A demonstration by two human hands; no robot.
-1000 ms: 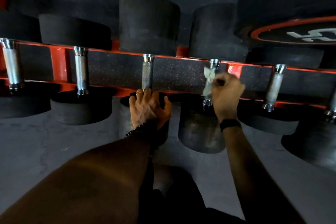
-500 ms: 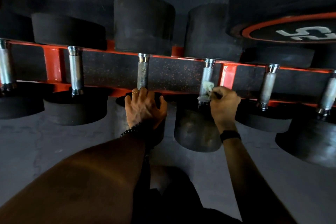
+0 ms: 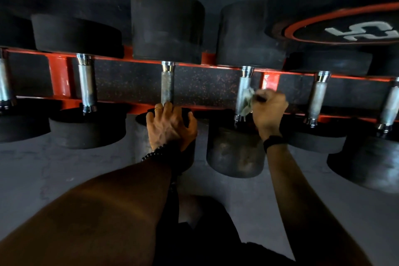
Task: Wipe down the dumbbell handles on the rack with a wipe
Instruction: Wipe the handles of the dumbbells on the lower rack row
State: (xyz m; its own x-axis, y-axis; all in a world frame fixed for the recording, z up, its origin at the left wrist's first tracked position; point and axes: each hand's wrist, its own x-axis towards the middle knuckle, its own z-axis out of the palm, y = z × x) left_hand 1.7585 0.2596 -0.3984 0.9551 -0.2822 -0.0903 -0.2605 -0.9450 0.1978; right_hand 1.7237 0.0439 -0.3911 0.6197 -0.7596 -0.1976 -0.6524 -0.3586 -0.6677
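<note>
Pinching the wipe (image 3: 247, 101) in our right hand (image 3: 268, 112), we press it against the handle (image 3: 244, 95) just left of the knuckles. That handle's long axis runs away from us, between two black heads across the red rack (image 3: 269, 84). Our left hand (image 3: 170, 126) rests spread and relaxed on the neighbouring dumbbell head (image 3: 185, 155). Likely stroke: along the axis.

The room is dim, lit from somewhere off to the right. A grey floor (image 3: 54, 170), mottled and smooth, runs under everything. Behind the red rails (image 3: 58, 75) lies dark rubber matting (image 3: 205, 86) flecked with red. At the upper right sits a big black plate (image 3: 345, 32) with a red ring and white lettering.
</note>
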